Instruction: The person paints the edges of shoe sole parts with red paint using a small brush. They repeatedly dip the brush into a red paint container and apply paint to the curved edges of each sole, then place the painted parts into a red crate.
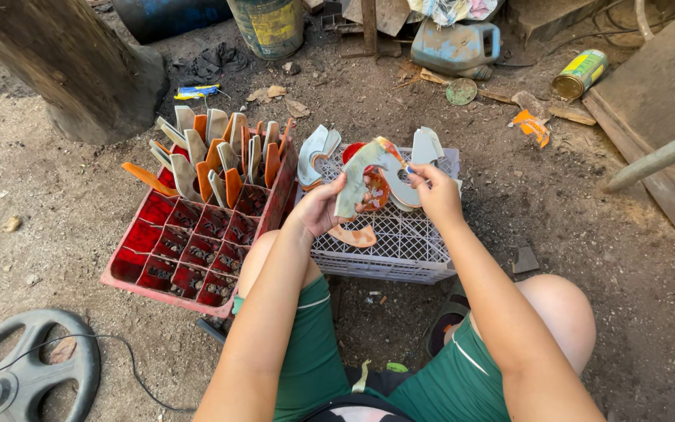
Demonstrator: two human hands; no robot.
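Holding a curved whitish strip (355,181) above the white mesh crate (400,250): left hand (323,207) grips its lower end, fingers wrapped; right hand (435,191) pinches a small blue tool at its edge. Likely trimming; sorted pieces fill the red crate (197,234) alongside.

A: Colours? Divided crate (144,244) red; pieces (211,152) stood in it grey-white and orange.
B: Mesh crate (408,248) white. Curved piece (355,186) pale grey-green, orange tip. Shorts (316,352) green, white piping.

Curved grey-green blade piece (353,184), orange-tipped, upright above white crate (400,250)
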